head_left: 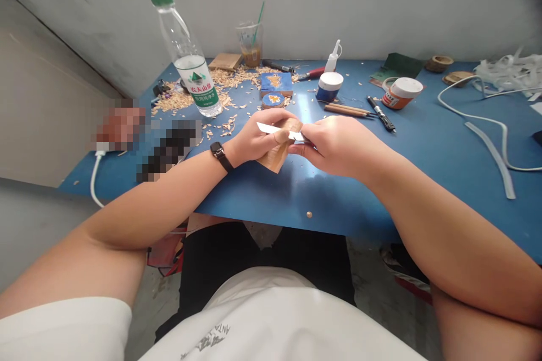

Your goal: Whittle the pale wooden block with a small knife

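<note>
Wood piece [277, 153] gripped by left hand [254, 138], right hand [336, 144] clamped on knife blade [275, 130] across it, near side of water bottle [190, 59]

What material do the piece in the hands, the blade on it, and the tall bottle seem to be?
Piece: apparently bare wood, matte tan, like the shavings nearby. Blade: probably metal, pale and reflective. Bottle: clear plastic, glossy, see-through with a green cap.
</note>
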`<state>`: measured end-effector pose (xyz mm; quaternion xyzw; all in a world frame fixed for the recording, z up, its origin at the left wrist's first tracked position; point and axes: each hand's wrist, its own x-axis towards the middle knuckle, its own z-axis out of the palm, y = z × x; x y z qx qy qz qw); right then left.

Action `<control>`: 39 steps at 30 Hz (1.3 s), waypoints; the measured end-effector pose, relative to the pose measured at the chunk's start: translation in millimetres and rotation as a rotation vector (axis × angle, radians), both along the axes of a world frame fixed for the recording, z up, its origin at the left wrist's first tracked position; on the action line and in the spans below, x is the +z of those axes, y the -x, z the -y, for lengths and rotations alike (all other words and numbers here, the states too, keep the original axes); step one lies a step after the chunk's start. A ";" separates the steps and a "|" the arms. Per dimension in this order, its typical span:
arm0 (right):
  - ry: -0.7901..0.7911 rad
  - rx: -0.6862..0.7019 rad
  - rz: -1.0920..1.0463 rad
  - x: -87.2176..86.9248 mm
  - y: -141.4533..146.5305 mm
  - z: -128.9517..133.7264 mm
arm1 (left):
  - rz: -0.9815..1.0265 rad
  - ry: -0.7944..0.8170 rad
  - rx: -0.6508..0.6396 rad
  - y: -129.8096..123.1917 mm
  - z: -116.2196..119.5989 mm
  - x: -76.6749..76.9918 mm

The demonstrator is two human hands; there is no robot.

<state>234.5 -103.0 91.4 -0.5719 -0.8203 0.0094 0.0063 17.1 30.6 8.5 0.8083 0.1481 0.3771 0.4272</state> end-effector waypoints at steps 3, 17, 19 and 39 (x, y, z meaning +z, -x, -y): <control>-0.009 -0.035 0.003 -1.0 1.3 -3.2 | -0.003 0.026 0.015 -0.3 0.3 -0.2; -0.184 -0.211 0.032 -24.3 0.2 -7.0 | 0.040 0.056 0.159 -5.5 5.1 -5.6; -0.209 -0.239 0.040 -20.9 0.1 -7.6 | 0.061 0.026 0.213 -5.6 4.5 -7.0; -0.047 -0.030 0.006 -4.8 0.0 0.6 | -0.028 -0.026 -0.033 2.7 0.7 -0.5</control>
